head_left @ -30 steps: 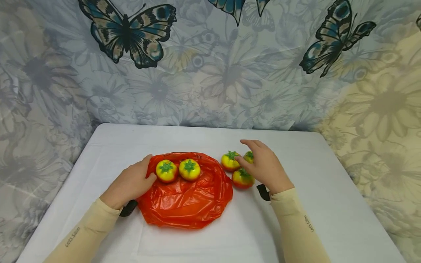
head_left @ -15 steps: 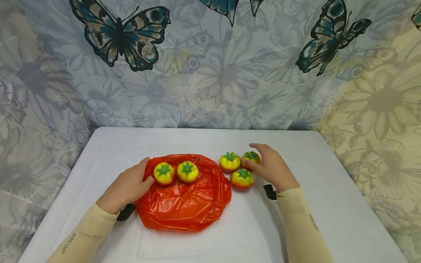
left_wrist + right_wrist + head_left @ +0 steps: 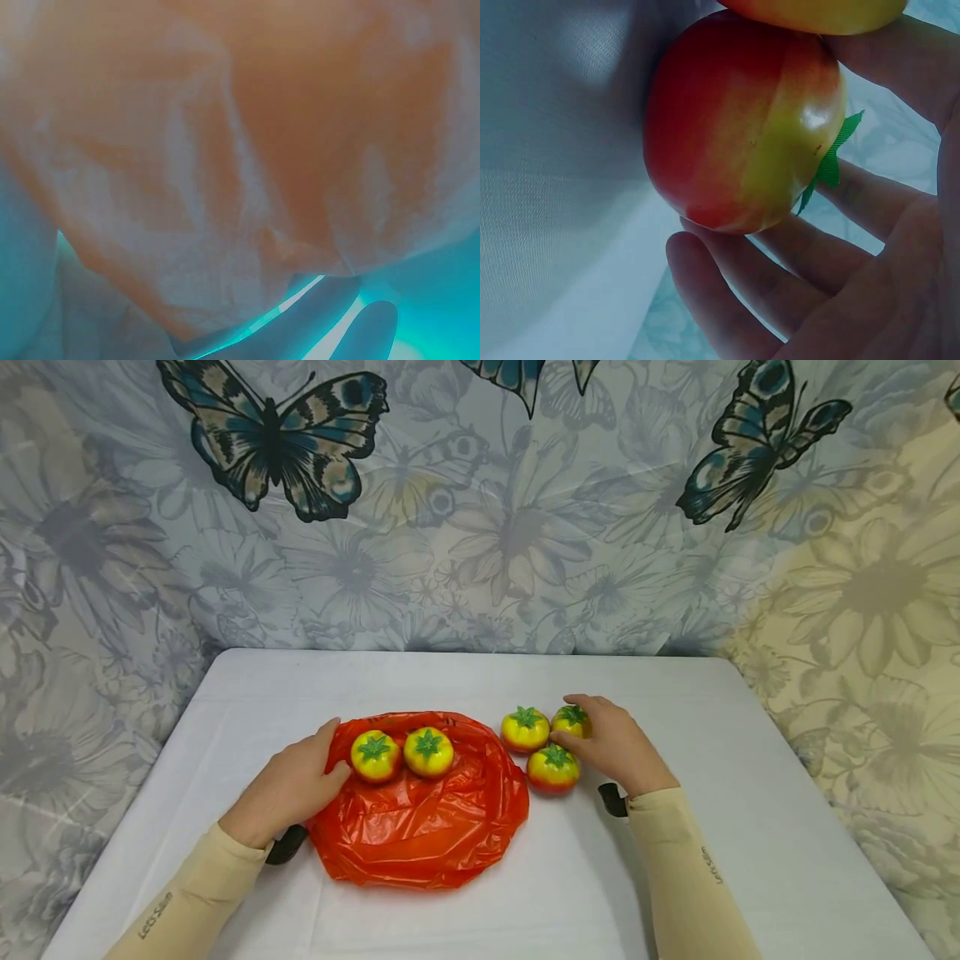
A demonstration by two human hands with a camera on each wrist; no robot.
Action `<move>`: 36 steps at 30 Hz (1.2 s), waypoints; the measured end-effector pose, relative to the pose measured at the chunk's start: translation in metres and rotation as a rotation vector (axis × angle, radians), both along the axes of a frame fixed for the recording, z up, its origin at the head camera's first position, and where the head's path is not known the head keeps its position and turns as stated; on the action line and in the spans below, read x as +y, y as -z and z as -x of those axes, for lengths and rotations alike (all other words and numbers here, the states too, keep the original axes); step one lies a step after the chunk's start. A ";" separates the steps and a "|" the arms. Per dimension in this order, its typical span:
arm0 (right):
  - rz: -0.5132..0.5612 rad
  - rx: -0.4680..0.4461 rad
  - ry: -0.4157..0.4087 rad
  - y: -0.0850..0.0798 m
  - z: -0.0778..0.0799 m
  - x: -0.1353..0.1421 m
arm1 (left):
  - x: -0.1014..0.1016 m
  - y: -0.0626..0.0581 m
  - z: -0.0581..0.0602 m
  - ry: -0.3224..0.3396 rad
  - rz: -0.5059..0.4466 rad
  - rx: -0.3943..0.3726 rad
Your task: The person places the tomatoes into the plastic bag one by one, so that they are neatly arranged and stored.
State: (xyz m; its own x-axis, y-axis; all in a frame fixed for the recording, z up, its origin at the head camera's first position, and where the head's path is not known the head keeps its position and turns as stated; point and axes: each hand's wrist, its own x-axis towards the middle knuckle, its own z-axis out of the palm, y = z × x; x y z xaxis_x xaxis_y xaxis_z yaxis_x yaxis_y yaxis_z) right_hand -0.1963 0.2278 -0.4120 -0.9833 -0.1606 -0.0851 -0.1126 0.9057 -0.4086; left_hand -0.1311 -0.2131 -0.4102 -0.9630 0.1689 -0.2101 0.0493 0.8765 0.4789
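Note:
A crumpled red plastic bag point(image 3: 420, 827) lies on the white table. Near its far edge two red-and-yellow tomatoes, one at the left point(image 3: 375, 757) and one beside it point(image 3: 428, 752), rest on the red plastic, green leaves up. My left hand point(image 3: 288, 785) grips the bag's left edge; in the left wrist view its fingers point(image 3: 367, 330) show behind the plastic. Right of the bag stand a tomato point(image 3: 525, 730), a nearer tomato point(image 3: 553, 770) and a farther tomato point(image 3: 573, 720). Around this farther tomato point(image 3: 742, 127) my right hand point(image 3: 618, 743) curls its thumb and fingers.
The white-covered table point(image 3: 750, 827) ends at a wall cloth point(image 3: 517, 543) printed with flowers and butterflies. Several tomatoes stand close together, one right at the bag's right edge. A dark wrist strap part point(image 3: 612, 799) shows beneath the right wrist.
My right hand has moved from above the right-hand tomatoes to the farther one, and its fingers have closed in around it. The left hand keeps its grip on the bag.

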 end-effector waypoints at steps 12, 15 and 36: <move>0.001 0.002 -0.008 0.001 0.001 0.000 | 0.000 0.001 0.000 0.000 -0.003 0.014; 0.002 0.011 -0.011 0.000 0.001 0.001 | 0.000 0.001 -0.001 0.003 -0.007 0.020; 0.008 0.084 -0.005 -0.034 -0.015 -0.004 | 0.001 -0.001 0.001 -0.016 -0.008 -0.018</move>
State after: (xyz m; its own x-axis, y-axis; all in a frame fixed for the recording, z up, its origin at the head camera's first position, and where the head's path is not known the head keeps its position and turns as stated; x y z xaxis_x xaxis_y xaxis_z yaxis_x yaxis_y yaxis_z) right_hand -0.1813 0.2234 -0.3779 -0.9862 -0.1655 -0.0011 -0.1509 0.9020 -0.4045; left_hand -0.1324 -0.2116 -0.4094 -0.9616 0.1552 -0.2265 0.0263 0.8731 0.4869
